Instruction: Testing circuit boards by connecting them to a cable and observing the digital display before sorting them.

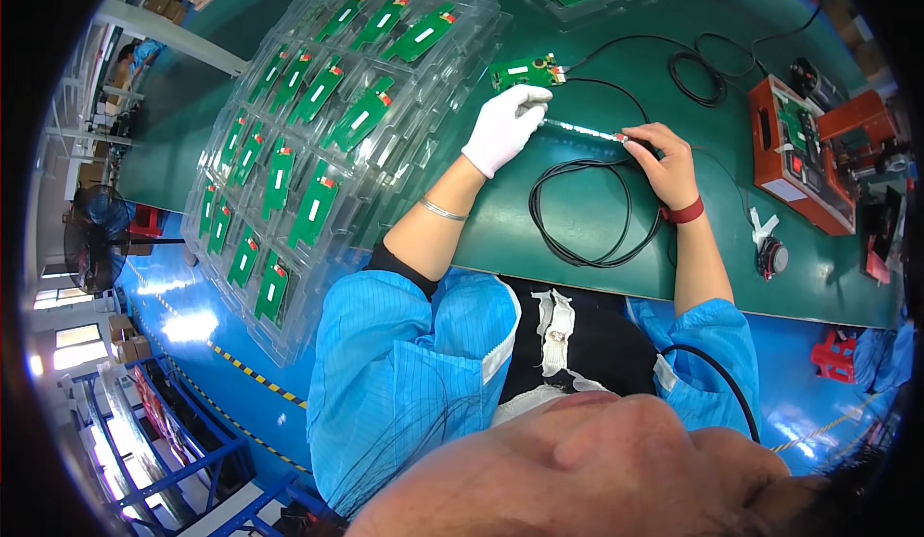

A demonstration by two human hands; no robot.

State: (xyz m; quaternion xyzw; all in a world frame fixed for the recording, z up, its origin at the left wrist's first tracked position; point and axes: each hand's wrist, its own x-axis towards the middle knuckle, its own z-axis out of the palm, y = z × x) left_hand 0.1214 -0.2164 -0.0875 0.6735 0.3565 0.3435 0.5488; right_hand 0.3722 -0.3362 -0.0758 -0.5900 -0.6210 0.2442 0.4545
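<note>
A narrow strip with a row of bright white spots (584,132) spans the gap between my hands over the green table. My left hand (505,128), in a white glove, pinches its left end. At the other end, the bare fingers of my right hand (666,160) close on it near a small red part. Just beyond my left hand lies a green circuit board (527,71), with black cables running off its right side. A coil of black cable (535,217) rests on the table nearer to me, below the strip.
Stacked clear plastic trays (423,80) of green circuit boards stand at the left, overhanging the table edge. Another board tray (568,19) is at the back. An orange device (770,166) sits at right, near a small round black part (771,256). Loose cable (697,80) loops behind.
</note>
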